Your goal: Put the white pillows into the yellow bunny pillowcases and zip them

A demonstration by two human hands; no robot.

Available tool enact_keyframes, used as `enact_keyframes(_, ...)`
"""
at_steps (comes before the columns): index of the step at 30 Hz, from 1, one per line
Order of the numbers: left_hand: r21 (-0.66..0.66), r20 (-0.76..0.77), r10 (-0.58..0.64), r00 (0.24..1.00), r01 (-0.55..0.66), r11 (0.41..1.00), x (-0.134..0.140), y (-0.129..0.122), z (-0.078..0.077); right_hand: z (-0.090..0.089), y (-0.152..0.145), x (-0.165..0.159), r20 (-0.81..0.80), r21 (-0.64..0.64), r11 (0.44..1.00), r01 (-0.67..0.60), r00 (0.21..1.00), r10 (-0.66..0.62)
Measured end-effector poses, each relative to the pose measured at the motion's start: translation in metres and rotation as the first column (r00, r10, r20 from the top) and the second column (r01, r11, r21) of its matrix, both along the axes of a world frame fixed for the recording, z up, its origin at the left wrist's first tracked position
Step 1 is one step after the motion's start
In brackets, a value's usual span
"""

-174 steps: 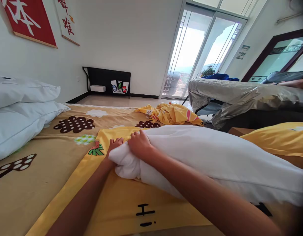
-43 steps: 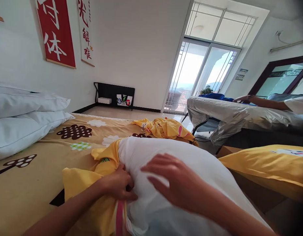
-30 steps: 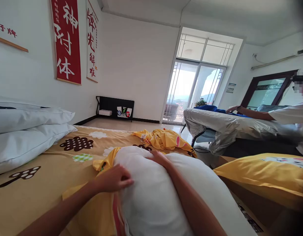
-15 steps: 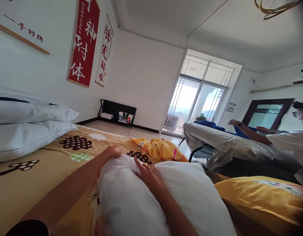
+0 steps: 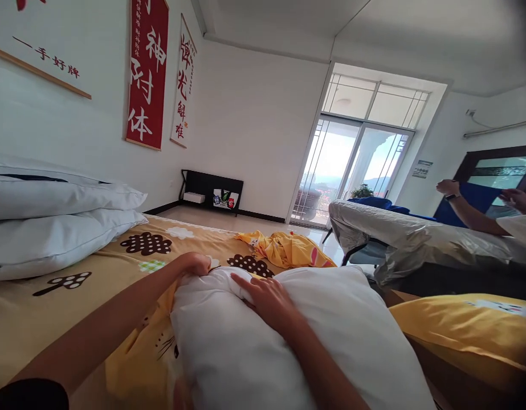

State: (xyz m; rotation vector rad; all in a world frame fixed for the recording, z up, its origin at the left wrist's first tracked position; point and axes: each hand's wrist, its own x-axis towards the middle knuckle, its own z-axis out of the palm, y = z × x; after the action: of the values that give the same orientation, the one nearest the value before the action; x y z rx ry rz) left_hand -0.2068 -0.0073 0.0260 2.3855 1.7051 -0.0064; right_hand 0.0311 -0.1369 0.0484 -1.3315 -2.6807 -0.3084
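A plump white pillow lies folded or dented down its middle in front of me. My left hand is closed on its far left corner, fingers wrapped round the cloth. Across the top of the pillow rests my right hand, gripping the fabric near the fold with its index finger pointing towards the left hand; its thumb is hidden. Beneath the pillow's left side shows a yellow cloth with a printed whiskered face. A crumpled yellow cloth sits just beyond the pillow.
Two white pillows are stacked at left on the patterned bedsheet. At right lies a yellow pillow. Behind it stands a plastic-covered table, where another person's hands hold up blue cloth.
My view has shifted slightly right. Both hands keep their places on the pillow. The other person has raised a blue cloth between their hands.
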Motion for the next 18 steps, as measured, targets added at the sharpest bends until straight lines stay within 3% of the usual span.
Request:
enact_keyframes(3, -0.002, -0.030, 0.069, 0.997, -0.069, 0.998, -0.006, -0.013, 0.005, 0.001, -0.002, 0.000, -0.002, -0.003, 1.000, -0.001, 1.000, 0.001)
enact_keyframes(6, 0.163, 0.046, 0.149, 0.988, -0.155, 0.974, -0.004, -0.025, 0.014, 0.001, -0.003, -0.001, -0.006, -0.008, 1.000, -0.005, 1.000, 0.005)
enact_keyframes(9, 0.339, 0.171, 0.172, 0.970, -0.222, 0.914, 0.004, -0.034, 0.027, 0.001, -0.006, 0.000, 0.003, -0.009, 1.000, -0.029, 1.000, 0.029)
enact_keyframes(15, 0.537, 0.305, 0.059, 0.951, -0.222, 0.814, 0.038, -0.068, 0.060, -0.002, -0.008, -0.016, 0.097, 0.043, 0.997, -0.059, 0.994, 0.054)
enact_keyframes(18, 0.638, 0.258, -0.072, 0.963, -0.114, 0.761, 0.069, -0.097, 0.072, -0.011, 0.007, -0.035, 0.023, 0.134, 0.990, -0.045, 0.999, 0.043)
